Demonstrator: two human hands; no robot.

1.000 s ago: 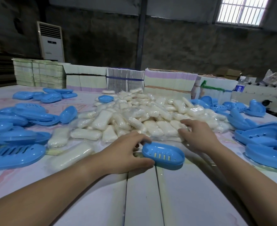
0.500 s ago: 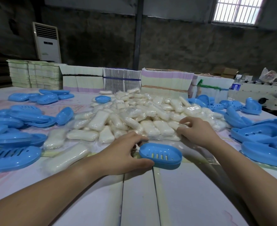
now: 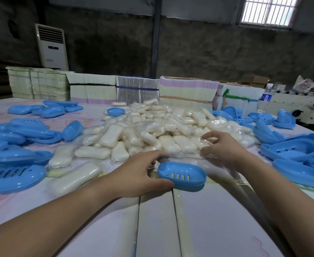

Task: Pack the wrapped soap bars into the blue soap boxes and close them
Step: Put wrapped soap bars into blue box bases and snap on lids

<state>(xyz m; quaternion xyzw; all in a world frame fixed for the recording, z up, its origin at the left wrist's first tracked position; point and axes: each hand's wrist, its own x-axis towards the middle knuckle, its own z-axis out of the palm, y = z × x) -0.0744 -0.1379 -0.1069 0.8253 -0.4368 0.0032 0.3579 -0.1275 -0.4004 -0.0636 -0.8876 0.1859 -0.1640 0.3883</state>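
A blue soap box half [image 3: 182, 176] with drain slots lies open side up near the table's front middle. My left hand [image 3: 139, 175] grips its left end, thumb at the near rim and fingers over the far rim. Just behind it spreads a big heap of wrapped white soap bars [image 3: 161, 132]. My right hand [image 3: 221, 147] hovers at the heap's near right edge with fingers spread and curled over a wrapped bar [image 3: 200, 143]; whether it grips the bar I cannot tell.
Blue box halves lie piled at the left [image 3: 13, 145] and right [image 3: 300, 153] of the table [image 3: 156, 219]. Stacks of flat cartons [image 3: 187, 91] line the far edge. A water bottle [image 3: 266, 95] and a machine [image 3: 300, 106] stand at far right.
My right hand has lifted slightly from the heap and spread its fingers. My left hand stays on the blue box half, which has barely moved.
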